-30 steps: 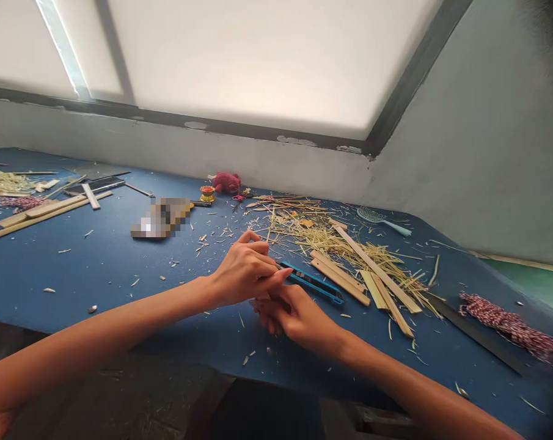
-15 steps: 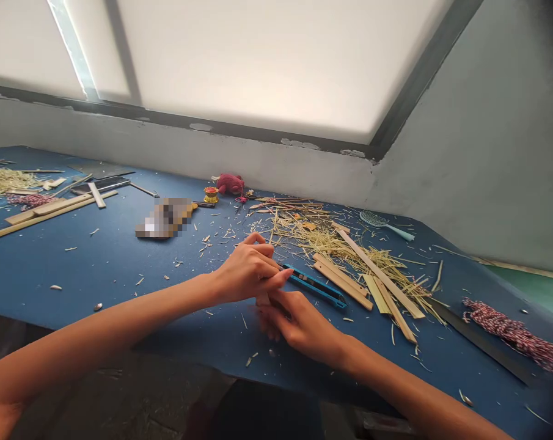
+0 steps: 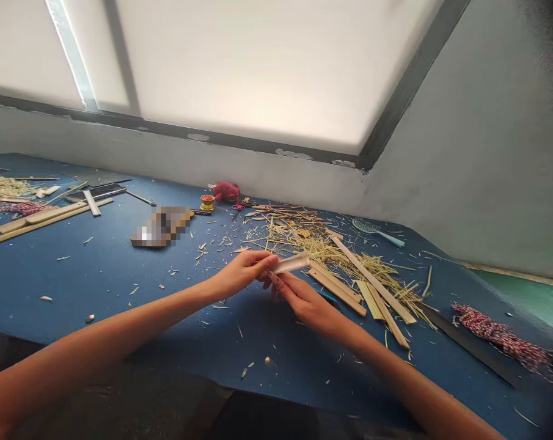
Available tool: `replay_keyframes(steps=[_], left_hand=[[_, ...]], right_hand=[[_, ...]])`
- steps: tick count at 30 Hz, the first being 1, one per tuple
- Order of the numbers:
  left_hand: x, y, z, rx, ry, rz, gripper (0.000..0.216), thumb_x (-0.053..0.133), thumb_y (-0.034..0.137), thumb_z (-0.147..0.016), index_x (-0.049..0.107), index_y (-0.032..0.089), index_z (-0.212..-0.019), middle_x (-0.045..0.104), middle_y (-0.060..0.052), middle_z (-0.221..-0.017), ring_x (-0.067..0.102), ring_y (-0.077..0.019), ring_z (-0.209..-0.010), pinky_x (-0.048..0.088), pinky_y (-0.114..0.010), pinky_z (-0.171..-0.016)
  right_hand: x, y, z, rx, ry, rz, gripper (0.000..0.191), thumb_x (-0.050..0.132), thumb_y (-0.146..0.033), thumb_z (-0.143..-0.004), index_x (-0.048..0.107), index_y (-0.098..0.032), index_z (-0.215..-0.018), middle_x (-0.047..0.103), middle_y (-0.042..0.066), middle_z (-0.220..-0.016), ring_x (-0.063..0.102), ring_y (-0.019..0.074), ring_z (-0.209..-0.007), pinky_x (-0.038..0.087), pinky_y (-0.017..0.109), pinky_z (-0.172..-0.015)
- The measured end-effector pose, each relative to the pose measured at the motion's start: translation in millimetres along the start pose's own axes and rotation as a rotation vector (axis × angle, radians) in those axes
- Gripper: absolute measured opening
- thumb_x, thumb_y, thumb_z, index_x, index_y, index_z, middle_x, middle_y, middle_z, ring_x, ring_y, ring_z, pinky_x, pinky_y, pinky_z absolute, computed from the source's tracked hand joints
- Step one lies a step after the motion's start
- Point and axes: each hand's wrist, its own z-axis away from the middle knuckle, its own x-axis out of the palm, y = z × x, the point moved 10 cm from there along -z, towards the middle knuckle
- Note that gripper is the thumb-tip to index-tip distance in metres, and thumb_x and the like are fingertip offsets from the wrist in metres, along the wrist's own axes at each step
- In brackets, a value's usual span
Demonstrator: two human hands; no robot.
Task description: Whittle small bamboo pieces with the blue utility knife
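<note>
My left hand and my right hand meet over the middle of the blue table. Both pinch a short pale bamboo strip, held a little above the table and pointing right. A blue utility knife lies on the table just behind my right hand, mostly hidden by it. Flat bamboo slats and a heap of thin bamboo shavings lie right of my hands.
A red-and-white twine bundle and a dark long blade lie at the right. More slats sit at the far left. A pink toy, a small gold pot and a teal brush stand near the wall.
Both hands rose from the table and now hold a pale bamboo strip between them. The blue knife stays on the table, now largely hidden behind my right hand.
</note>
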Motion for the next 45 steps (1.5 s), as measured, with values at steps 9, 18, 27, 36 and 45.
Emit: replay_keyframes(steps=[9, 18, 27, 36, 45], left_hand=[[-15, 1, 5, 0.017, 0.139, -0.397, 0.031, 0.044, 0.038, -0.092, 0.060, 0.014, -0.082, 0.055, 0.000, -0.071, 0.048, -0.0097, -0.065, 0.038, -0.023, -0.061], [-14, 15, 6, 0.051, 0.053, -0.469, 0.035, 0.037, 0.043, -0.094, 0.058, 0.015, -0.090, 0.056, 0.001, -0.069, 0.049, -0.0090, -0.062, 0.039, -0.022, -0.060], [28, 7, 28, -0.161, -0.478, -0.283, 0.045, 0.033, 0.051, -0.093, 0.058, 0.014, -0.086, 0.042, 0.003, -0.066, 0.038, -0.0078, -0.058, 0.032, -0.019, -0.054], [66, 3, 51, -0.219, -0.615, -0.233, 0.042, 0.031, 0.048, -0.095, 0.054, 0.015, -0.080, 0.049, 0.002, -0.064, 0.045, -0.0084, -0.059, 0.038, -0.019, -0.059], [93, 24, 92, -0.352, -0.708, -0.282, 0.028, 0.034, 0.030, -0.095, 0.060, 0.018, -0.093, 0.062, 0.000, -0.073, 0.051, -0.0081, -0.056, 0.040, -0.015, -0.052]], right_hand=[[-48, -9, 1, 0.041, 0.195, 0.021, 0.051, 0.062, -0.050, -0.080, 0.044, -0.022, -0.119, 0.061, 0.006, -0.103, 0.060, 0.0158, -0.085, 0.048, 0.030, -0.073], [-17, -8, 8, 0.100, -0.116, 0.095, 0.034, 0.041, -0.045, -0.093, 0.054, -0.017, -0.080, 0.056, 0.000, -0.069, 0.052, 0.0097, -0.060, 0.040, 0.025, -0.059], [-8, -12, 26, 0.188, -0.451, 0.027, 0.038, 0.041, -0.052, -0.092, 0.053, -0.016, -0.088, 0.049, -0.003, -0.071, 0.045, 0.0071, -0.059, 0.036, 0.021, -0.056], [31, -14, 55, 0.322, -0.688, -0.020, 0.038, 0.041, -0.052, -0.091, 0.048, -0.017, -0.080, 0.043, -0.004, -0.066, 0.038, 0.0053, -0.053, 0.032, 0.018, -0.048], [35, -51, 89, 0.302, -0.561, 0.404, 0.023, 0.040, -0.031, -0.091, 0.060, -0.024, -0.100, 0.063, 0.003, -0.082, 0.055, 0.0120, -0.065, 0.034, 0.021, -0.051]])
